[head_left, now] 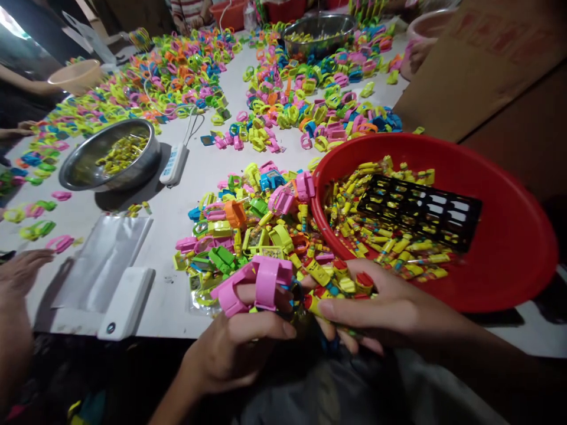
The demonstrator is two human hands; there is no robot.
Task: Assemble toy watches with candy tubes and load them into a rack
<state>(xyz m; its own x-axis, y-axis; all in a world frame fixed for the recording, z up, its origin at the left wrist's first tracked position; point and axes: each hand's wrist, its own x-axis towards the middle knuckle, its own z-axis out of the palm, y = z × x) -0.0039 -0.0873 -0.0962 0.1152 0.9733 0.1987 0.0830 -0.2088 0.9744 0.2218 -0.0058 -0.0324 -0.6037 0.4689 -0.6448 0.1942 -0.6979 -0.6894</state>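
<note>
My left hand (241, 348) is closed around pink plastic toy watches (273, 280), whose curved bands stick up above the fingers. My right hand (390, 310) holds a bunch of small yellow wrapped tubes (319, 273) with red ends, the thumb pressed on top. Both hands are close together at the table's front edge. Just beyond them lies a heap of toy watches (225, 260) in pink, green, yellow, orange and blue, mixed with more yellow tubes. At the right, a red basin (514, 260) holds many such tubes and a black slotted tray (425, 212).
A steel bowl (153, 162) with yellow pieces, a power strip (175, 162), clear plastic bags (100, 260) and a white device (126, 304) lie to the left. Cardboard (469, 77) stands behind the basin. Another person's hand (26, 268) reaches in from the left. More toy watches (177, 77) cover the far table.
</note>
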